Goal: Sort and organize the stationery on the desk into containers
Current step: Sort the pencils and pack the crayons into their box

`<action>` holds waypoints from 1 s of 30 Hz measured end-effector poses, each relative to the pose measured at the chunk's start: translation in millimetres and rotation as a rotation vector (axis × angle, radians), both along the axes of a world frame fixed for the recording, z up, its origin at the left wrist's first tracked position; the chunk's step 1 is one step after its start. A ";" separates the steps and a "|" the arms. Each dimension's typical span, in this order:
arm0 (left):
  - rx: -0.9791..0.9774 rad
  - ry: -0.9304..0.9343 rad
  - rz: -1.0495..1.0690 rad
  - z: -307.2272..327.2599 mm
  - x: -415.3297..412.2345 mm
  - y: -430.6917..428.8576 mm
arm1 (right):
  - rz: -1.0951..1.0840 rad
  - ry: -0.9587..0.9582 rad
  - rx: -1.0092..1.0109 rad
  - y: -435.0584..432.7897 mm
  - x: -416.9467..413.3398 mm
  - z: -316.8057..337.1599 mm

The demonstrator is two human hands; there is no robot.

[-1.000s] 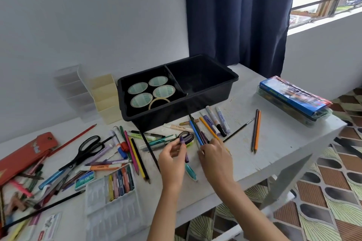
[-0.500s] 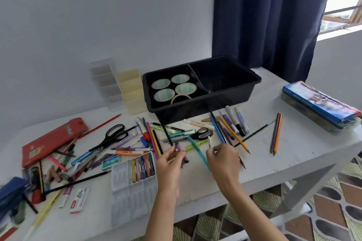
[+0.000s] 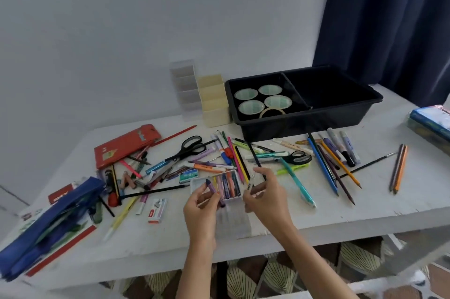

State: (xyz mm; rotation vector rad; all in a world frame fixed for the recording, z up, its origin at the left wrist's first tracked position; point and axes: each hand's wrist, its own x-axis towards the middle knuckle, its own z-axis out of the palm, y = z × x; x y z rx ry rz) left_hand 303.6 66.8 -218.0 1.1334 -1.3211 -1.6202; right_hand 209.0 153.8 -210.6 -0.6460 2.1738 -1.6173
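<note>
My left hand (image 3: 201, 211) pinches a purple crayon (image 3: 211, 186) over the clear plastic crayon case (image 3: 235, 219) at the desk's front. The case holds several coloured crayons (image 3: 229, 184) at its far end. My right hand (image 3: 266, 197) pinches a small white crayon (image 3: 251, 180) just right of the case. Loose pens, pencils and markers (image 3: 323, 167) lie scattered across the white desk (image 3: 341, 211). Further back stands a black two-part tray (image 3: 316, 123); its left half holds several tape rolls (image 3: 264, 101).
A cream organizer (image 3: 214, 101) and a clear one (image 3: 183, 87) stand left of the tray. Black scissors (image 3: 188, 148), a red pencil box (image 3: 124, 145), a blue pouch (image 3: 48, 223), staple boxes (image 3: 157, 210) lie left. A blue box (image 3: 431, 123) sits at right.
The view has swung left. Both hands moved from the pen pile left to the crayon case, the left carrying the purple crayon, the right a white one.
</note>
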 end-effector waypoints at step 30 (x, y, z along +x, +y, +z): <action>-0.436 -0.395 -0.170 -20.2 11.3 -64.3 | 0.117 0.718 0.201 -78.7 26.8 -58.0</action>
